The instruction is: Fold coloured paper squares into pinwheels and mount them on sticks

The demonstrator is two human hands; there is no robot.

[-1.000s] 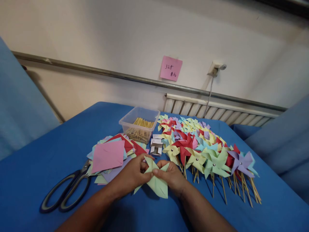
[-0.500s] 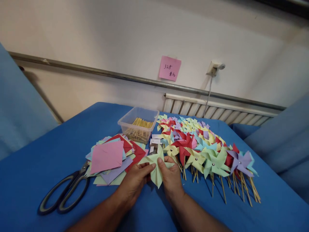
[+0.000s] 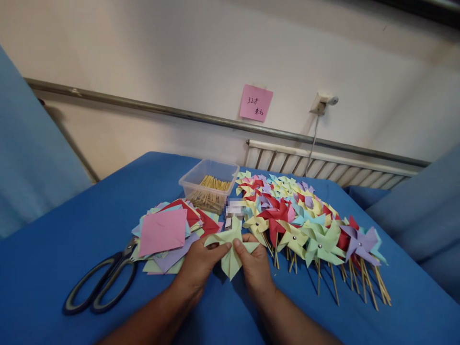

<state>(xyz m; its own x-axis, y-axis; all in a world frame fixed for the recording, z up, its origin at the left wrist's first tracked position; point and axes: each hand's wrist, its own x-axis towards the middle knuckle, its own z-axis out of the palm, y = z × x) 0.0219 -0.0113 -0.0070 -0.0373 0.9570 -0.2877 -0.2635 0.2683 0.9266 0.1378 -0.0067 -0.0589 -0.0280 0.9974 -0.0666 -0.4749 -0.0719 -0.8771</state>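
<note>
Between both hands is a pale green paper pinwheel point(image 3: 231, 261), its blades folded in toward the middle and one point facing me. My left hand point(image 3: 201, 261) pinches it from the left, thumb near the centre. My right hand point(image 3: 257, 263) grips the other side, its thumb also pressing close to the centre. The fingers behind the paper are mostly hidden. No stick shows on this pinwheel. Left of my hands lies a pile of coloured paper squares point(image 3: 162, 233), pink on top. Large dark-handled scissors point(image 3: 104, 282) rest beside the pile, blades partly under it.
A clear plastic box point(image 3: 187, 187) holding thin wooden sticks point(image 3: 213, 187) stands behind the paper. Many pinwheels on sticks point(image 3: 319, 245) lie in rows at the right. Small boxes, partly blurred, sit beyond my hands. The blue-covered table point(image 3: 151, 167) meets a wall with a radiator point(image 3: 287, 163).
My right thumb has shifted slightly left and down toward the pinwheel's centre, close to the left thumb. Both hands keep hold. The whole view has shifted slightly.
</note>
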